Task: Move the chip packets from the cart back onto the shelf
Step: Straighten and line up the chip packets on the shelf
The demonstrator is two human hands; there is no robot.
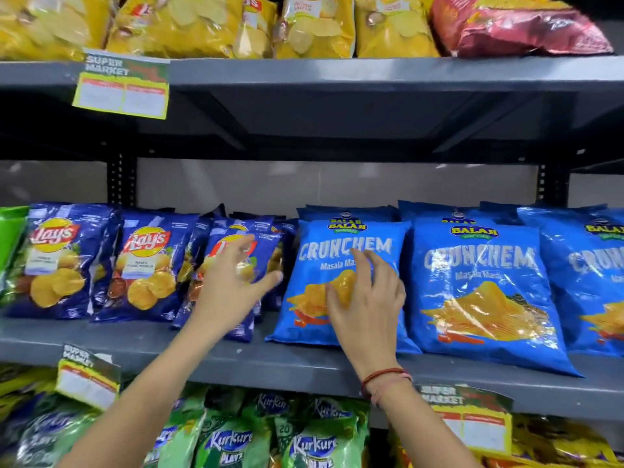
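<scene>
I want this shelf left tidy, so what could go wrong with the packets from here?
The leftmost Crunchem packet and its neighbour overhang the shelf edge; a nudge from the right hand might slide one off. The dark blue Lay's packet under the left hand leans, so it may tip sideways onto the Crunchem row.

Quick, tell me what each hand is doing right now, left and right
Left hand: open, fingers spread against the dark blue Lay's packet, gripping nothing.
Right hand: open, fingers resting on the light blue Crunchem packet, not closed around it.
</scene>
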